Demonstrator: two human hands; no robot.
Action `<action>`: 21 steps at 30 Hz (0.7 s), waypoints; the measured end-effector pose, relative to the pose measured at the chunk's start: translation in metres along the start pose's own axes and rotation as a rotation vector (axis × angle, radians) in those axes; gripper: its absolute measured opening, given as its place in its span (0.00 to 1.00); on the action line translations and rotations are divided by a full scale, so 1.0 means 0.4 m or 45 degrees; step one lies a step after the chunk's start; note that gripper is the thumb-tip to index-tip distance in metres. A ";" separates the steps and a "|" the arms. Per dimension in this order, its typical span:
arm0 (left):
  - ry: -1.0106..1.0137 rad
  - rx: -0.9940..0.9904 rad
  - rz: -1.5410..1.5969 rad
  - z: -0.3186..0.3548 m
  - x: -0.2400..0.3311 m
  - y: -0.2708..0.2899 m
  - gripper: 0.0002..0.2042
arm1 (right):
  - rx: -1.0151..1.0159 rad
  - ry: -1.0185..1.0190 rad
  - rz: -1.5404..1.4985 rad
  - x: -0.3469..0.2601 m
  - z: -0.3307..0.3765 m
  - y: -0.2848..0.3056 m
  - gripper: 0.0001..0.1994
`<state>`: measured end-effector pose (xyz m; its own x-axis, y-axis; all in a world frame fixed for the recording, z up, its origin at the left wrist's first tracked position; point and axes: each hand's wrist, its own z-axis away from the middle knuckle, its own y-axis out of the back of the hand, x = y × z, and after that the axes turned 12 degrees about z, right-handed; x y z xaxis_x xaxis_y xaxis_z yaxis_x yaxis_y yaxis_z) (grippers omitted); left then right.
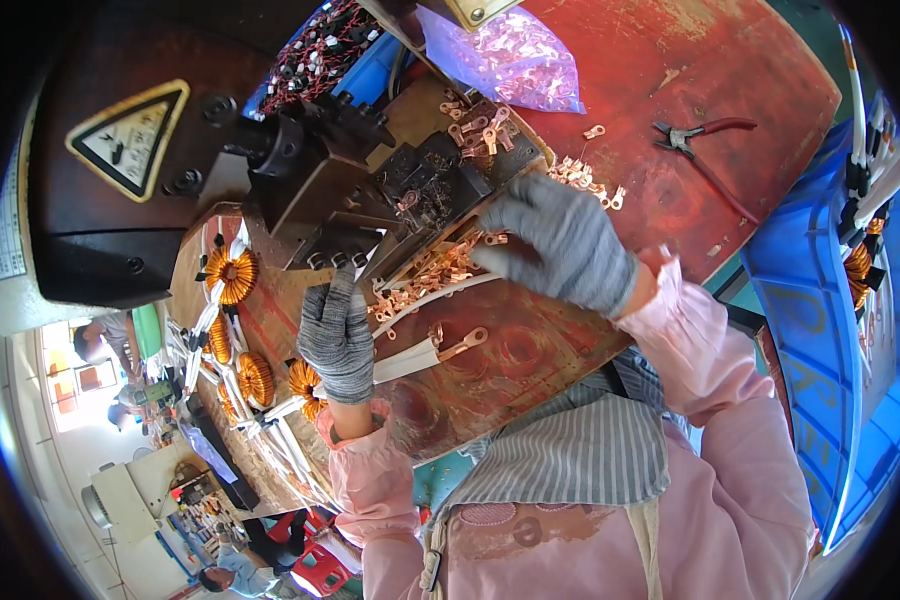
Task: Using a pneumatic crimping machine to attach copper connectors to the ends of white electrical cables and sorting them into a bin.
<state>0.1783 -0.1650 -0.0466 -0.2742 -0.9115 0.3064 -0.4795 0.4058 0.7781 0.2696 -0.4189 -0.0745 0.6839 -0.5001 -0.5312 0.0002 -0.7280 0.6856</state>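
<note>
My left hand (336, 338), in a grey knitted glove, is closed around a white-sleeved lead (406, 362), its fingertips just below the black press die (345, 245). A copper cable lug (464, 343) shows at the sleeved end, right of the hand. An orange-wound toroid coil (306, 383) sits against this hand's left side. My right hand (565, 248), gloved alike, curls over the edge of a heap of loose copper lugs (425, 280). Between its thumb and forefinger a copper lug (495, 238) shows. Another white sleeve (440, 294) curves from near that thumb along the heap.
The dark press (170, 240) fills the upper left. More toroid coils (232, 275) lie left. On the red tabletop (690, 60) are red-handled cutters (705, 150) and a bag of lugs (510, 60). A blue crate (805, 330) stands right. People are in the background, lower left.
</note>
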 end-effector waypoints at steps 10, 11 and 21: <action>0.311 -0.506 0.701 0.056 0.048 0.137 0.07 | -0.336 0.150 0.478 0.011 0.111 -0.022 0.11; 0.343 -0.558 0.736 0.076 0.045 0.149 0.07 | -0.401 0.161 0.545 -0.003 0.106 -0.002 0.11; 0.182 -0.642 -0.020 0.132 0.103 0.131 0.15 | -0.538 0.391 0.654 -0.048 0.152 0.100 0.12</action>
<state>0.0980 -0.1776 -0.0221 -0.1367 -0.9317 0.3367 -0.0119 0.3414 0.9399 0.2123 -0.4670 -0.0671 0.8471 -0.5305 0.0297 -0.1363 -0.1630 0.9772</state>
